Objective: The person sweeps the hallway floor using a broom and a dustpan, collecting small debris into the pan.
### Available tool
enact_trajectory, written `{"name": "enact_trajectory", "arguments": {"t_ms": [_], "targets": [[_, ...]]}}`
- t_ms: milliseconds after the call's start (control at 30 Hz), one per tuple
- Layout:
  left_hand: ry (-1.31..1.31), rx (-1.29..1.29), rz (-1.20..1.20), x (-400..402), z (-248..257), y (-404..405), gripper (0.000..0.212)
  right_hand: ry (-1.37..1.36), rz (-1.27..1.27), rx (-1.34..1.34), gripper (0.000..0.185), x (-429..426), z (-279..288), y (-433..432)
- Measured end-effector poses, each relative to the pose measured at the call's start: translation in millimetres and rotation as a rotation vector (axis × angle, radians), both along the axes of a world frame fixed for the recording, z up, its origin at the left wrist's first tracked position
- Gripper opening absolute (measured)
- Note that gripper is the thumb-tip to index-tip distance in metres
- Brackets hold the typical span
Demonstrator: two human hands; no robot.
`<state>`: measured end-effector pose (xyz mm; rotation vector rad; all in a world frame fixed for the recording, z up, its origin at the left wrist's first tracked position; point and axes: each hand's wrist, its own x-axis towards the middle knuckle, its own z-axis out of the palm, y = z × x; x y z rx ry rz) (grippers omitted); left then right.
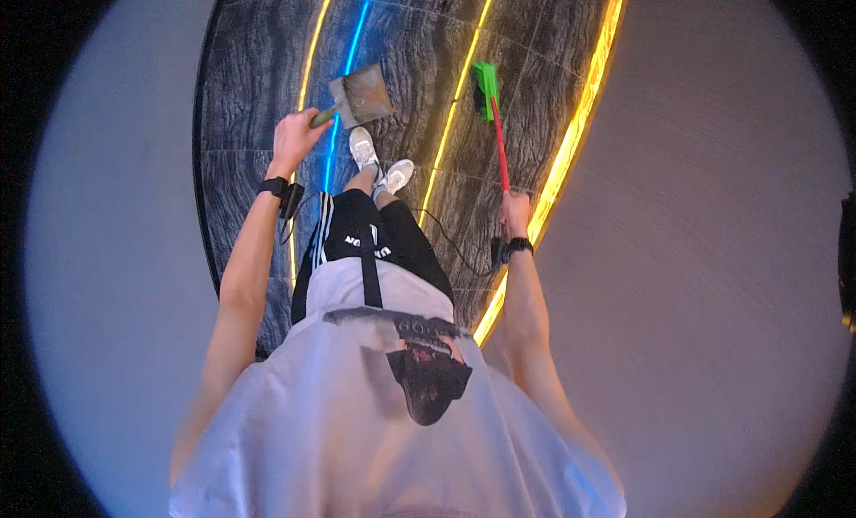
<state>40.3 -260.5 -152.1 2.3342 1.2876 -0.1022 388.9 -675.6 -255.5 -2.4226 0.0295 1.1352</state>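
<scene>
My left hand [294, 138] grips the short green handle of a dustpan [365, 95], whose worn, brownish pan points off to the right above my shoes. In my right hand [516, 212] is the red handle of a broom [500, 147]. Its green head [488, 90] with dark bristles lies farther ahead, close to the dark tiled floor [414, 63]. Whether the bristles touch the tiles, I cannot tell. A wide gap of floor separates pan and broom head.
My white shoes [363, 147] stand on the floor between two glowing yellow strips [441, 140]. A blue light strip [358, 33] runs under the dustpan. Plain grey walls [702, 217] rise on both sides, the right one edged by a bright yellow strip [578, 127]. Thin cables [449, 236] hang near my wrists.
</scene>
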Motion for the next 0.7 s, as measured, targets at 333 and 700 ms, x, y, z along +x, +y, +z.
{"name": "enact_trajectory", "arguments": {"t_ms": [333, 700], "targets": [[0.001, 0.046, -0.086, 6.5, -24.8, 4.7, 0.033, 0.023, 0.343, -0.131, 0.036, -89.1, 38.4, -2.6], [0.012, 0.041, -0.078, 1.9, -20.3, 20.4, 0.032, 0.431, 0.117, 0.053, 0.032, -20.4, 86.0, -19.9]]}}
